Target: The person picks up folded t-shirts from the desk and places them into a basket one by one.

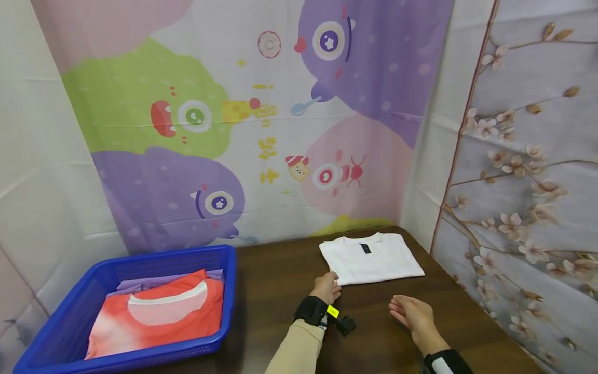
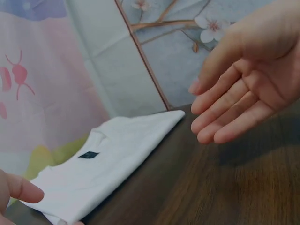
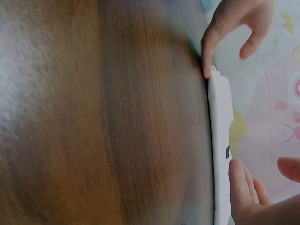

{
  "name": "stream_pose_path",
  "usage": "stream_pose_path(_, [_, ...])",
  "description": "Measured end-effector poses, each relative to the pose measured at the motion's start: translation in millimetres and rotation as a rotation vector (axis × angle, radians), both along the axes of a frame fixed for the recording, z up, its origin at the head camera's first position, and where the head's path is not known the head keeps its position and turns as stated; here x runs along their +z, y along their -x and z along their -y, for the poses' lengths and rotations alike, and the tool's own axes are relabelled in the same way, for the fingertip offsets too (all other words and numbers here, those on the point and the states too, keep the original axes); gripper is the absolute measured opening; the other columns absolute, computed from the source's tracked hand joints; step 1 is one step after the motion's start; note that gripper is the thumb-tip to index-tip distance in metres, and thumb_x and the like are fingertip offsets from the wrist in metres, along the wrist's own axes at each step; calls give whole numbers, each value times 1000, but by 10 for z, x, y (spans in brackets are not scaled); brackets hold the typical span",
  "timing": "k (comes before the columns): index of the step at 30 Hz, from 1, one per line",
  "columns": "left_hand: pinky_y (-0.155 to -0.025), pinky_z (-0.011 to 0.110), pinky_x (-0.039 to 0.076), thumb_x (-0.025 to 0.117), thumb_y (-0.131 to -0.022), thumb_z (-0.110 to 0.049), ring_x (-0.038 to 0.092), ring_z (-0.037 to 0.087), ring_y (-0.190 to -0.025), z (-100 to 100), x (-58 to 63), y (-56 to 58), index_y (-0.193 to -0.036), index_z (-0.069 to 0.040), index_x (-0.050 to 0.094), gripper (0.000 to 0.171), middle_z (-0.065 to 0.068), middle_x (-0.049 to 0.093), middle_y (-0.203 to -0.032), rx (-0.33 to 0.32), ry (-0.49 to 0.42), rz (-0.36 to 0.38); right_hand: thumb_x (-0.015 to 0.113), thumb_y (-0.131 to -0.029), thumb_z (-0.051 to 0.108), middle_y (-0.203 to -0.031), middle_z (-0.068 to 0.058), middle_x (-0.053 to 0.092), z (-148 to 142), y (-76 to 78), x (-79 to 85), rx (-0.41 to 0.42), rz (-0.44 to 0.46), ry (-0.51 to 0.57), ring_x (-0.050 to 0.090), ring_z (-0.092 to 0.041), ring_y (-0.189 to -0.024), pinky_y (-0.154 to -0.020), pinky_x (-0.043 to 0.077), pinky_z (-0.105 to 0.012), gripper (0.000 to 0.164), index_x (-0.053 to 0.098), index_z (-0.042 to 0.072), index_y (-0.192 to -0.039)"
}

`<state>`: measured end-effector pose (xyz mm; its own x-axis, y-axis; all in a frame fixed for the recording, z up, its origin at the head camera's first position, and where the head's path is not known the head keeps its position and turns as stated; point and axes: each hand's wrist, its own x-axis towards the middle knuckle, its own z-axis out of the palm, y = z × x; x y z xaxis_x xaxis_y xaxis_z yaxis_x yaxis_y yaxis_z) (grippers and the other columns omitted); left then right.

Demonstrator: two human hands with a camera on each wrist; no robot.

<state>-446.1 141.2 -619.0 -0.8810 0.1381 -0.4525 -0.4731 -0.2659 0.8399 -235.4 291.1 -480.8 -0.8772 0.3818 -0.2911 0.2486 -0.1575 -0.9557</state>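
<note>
A white T-shirt (image 1: 371, 262), folded into a flat rectangle with a dark label (image 1: 365, 248) at its neck, lies towards the back right of the brown table. My left hand (image 1: 327, 288) is at the shirt's near left corner; in the right wrist view, a fingertip (image 3: 207, 70) appears to touch that corner while the thumb stands apart. My right hand (image 1: 415, 316) hovers over the table in front of the shirt, fingers extended and holding nothing. From the left wrist view, its palm (image 2: 274, 79) faces inward, apart from the shirt.
To the left stands a blue plastic basket (image 1: 229, 306) with a red and white garment (image 1: 168, 311) over a purple one (image 1: 145, 282). Brown table surface (image 1: 271, 291) lies between basket and shirt. A cartoon-print curtain (image 1: 271, 208) hangs behind, a flowered one (image 1: 528, 171) at the right.
</note>
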Motion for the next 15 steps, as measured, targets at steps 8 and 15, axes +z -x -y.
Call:
stream_pose_path(8, [-77,39,59,68,-84,-10,72,32,-86,-111,-172,57,-128,16,39,59,32,63,-116,88,-5,-107,54,-94,11,-84,3,70,39,-70,0,-2,-21,26,69,-4,-76,-74,59,-22,51,40,-18,-134])
stream_pose_path(15, [-57,31,59,77,-76,-3,71,21,-61,-182,-95,-64,-101,13,61,34,22,72,-80,195,96,-199,55,-94,11,-84,2,71,73,-94,-9,1,-30,43,69,-5,-77,-76,59,-23,50,41,-18,-133])
